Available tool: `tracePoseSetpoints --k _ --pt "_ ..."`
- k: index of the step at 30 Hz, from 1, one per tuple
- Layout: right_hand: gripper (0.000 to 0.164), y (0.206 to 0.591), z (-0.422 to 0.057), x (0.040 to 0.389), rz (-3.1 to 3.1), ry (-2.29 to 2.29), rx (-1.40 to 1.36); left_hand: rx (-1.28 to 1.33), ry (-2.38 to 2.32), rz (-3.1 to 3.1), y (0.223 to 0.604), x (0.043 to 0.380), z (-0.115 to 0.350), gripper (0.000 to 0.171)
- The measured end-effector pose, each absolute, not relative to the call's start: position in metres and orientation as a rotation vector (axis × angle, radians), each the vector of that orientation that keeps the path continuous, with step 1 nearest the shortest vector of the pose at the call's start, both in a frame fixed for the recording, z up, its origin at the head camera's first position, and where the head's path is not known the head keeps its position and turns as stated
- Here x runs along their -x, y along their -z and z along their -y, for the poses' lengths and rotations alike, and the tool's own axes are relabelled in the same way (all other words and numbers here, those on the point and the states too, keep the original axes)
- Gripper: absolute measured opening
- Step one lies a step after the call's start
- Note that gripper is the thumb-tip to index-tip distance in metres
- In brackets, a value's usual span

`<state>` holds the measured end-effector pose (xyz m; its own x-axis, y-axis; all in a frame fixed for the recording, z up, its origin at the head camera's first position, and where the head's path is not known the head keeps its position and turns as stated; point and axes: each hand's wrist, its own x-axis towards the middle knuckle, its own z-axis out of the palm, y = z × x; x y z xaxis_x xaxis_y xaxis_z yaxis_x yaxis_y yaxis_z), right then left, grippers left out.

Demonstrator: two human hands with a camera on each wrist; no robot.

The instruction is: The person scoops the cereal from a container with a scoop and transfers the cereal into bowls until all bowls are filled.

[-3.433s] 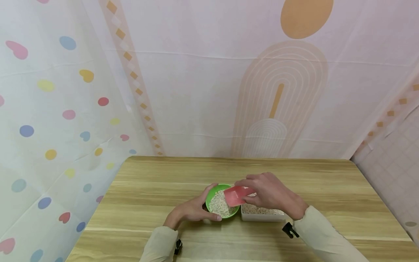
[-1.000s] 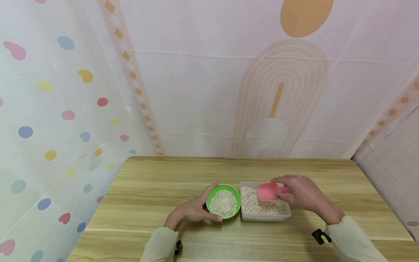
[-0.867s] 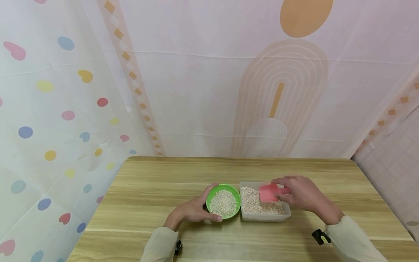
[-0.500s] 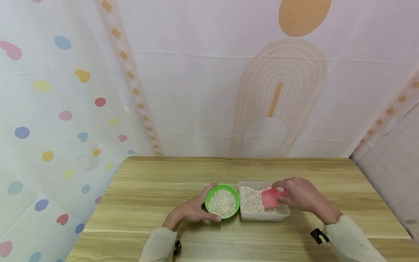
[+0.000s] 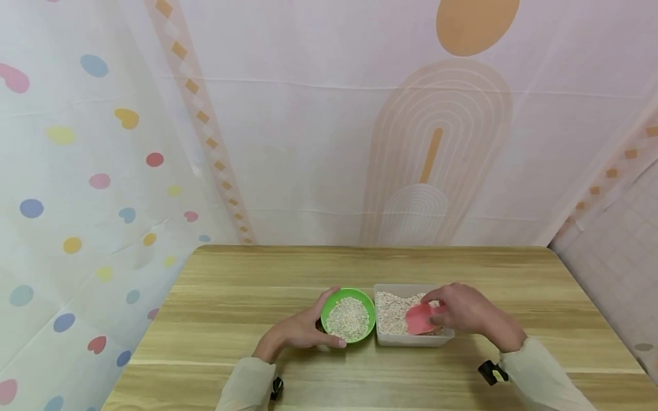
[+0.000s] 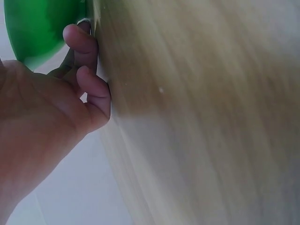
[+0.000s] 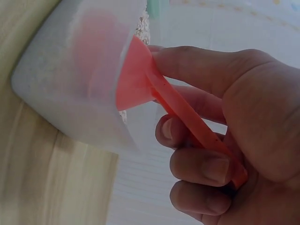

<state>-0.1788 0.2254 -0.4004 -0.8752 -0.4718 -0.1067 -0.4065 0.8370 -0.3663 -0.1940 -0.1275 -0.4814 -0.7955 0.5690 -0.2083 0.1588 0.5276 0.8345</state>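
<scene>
My left hand (image 5: pixel 303 330) holds a green bowl (image 5: pixel 354 293) from its left side, thumb along the near rim and a finger at the far rim. Pale oat-like flakes (image 5: pixel 348 319) lie in the bowl. Just to the right, nearly touching it, stands a translucent plastic container (image 5: pixel 411 341) with more flakes. My right hand (image 5: pixel 465 311) grips the handle of a pink scoop (image 5: pixel 418 319), whose blade is down in the container's flakes. In the right wrist view, fingers curl round the scoop's handle (image 7: pixel 197 124), and the blade shows through the container's wall (image 7: pixel 56 93).
Everything stands on a wood-grain table (image 5: pixel 257 274). A patterned cloth backdrop (image 5: pixel 288 142) rises behind the table's far edge, with a dotted cloth (image 5: pixel 56 171) at the left.
The scoop was tipped over the bowl at first, then moved right to above the container. Since then it has come down and nearer within the flakes. The left hand keeps hold of the bowl.
</scene>
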Motion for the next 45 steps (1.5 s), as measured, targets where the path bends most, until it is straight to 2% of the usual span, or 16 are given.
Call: tracePoseSetpoints --k 9,17,29,36,45 --pt "0.034 0.406 -0.226 0.176 -2.762 0.632 0.633 -0.582 -1.248 -2.325 0.477 0.195 0.133 0.112" --pt "0.036 0.411 -0.229 0.175 -2.764 0.661 0.642 -0.621 -1.245 -2.47 0.469 0.201 0.135 0.1" --pt "0.038 0.416 -0.227 0.173 -2.757 0.684 0.608 -0.78 -1.136 -2.655 0.449 0.204 0.111 0.085" --pt "0.037 0.417 -0.226 0.173 -2.765 0.662 0.61 -0.861 -1.071 -2.655 0.441 0.204 0.089 0.088" --pt "0.036 0.419 -0.224 0.172 -2.758 0.715 0.626 -0.883 -0.803 -2.699 0.437 0.203 0.063 0.103"
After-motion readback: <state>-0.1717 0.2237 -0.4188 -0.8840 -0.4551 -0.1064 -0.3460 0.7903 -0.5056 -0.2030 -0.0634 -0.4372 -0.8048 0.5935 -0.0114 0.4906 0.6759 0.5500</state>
